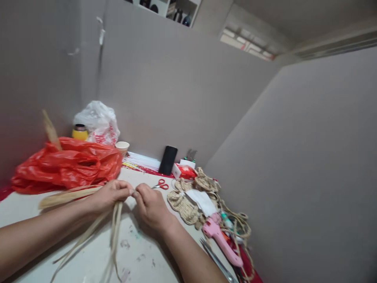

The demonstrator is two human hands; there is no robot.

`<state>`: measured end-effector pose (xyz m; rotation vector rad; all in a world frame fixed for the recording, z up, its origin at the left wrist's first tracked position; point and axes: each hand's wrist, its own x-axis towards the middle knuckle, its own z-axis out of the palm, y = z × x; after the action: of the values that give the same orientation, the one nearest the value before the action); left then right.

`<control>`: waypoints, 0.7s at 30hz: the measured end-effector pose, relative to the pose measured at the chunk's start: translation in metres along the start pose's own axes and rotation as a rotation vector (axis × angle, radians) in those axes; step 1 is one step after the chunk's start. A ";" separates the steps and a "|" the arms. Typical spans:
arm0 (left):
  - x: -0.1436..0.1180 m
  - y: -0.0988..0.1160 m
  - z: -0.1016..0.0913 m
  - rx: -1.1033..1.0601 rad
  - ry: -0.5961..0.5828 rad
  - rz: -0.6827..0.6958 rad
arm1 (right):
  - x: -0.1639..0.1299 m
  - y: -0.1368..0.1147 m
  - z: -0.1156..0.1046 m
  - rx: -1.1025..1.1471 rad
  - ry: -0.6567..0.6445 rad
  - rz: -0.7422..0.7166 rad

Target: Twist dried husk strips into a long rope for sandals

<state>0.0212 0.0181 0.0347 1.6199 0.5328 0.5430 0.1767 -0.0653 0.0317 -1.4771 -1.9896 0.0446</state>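
My left hand [114, 194] pinches pale fibre strands [116, 224], their long axis running nearward from it; my right hand [153, 206], farther from them, curls just rightward, its hold I can't tell.

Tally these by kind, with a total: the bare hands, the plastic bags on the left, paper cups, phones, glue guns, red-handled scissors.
Bare hands: 2 (left hand, right hand)
Plastic bags: 2 (red bag, white bag)
Paper cup: 1
Phone: 1
Glue gun: 1
Red-handled scissors: 1
Total: 8
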 end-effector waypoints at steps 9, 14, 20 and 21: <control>-0.005 -0.022 -0.003 0.789 0.083 0.514 | 0.012 -0.008 0.010 0.731 -0.084 0.652; 0.002 -0.041 -0.011 1.055 0.102 0.718 | 0.020 -0.001 0.028 0.753 -0.135 0.795; 0.004 -0.043 -0.012 1.099 0.102 0.617 | 0.043 0.002 0.003 0.581 0.024 0.714; 0.003 -0.044 -0.012 1.089 0.102 0.608 | 0.046 0.000 -0.009 0.572 0.052 0.689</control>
<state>0.0149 0.0344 -0.0072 2.8484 0.4154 0.8581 0.1747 -0.0287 0.0605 -1.6498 -1.1893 0.7853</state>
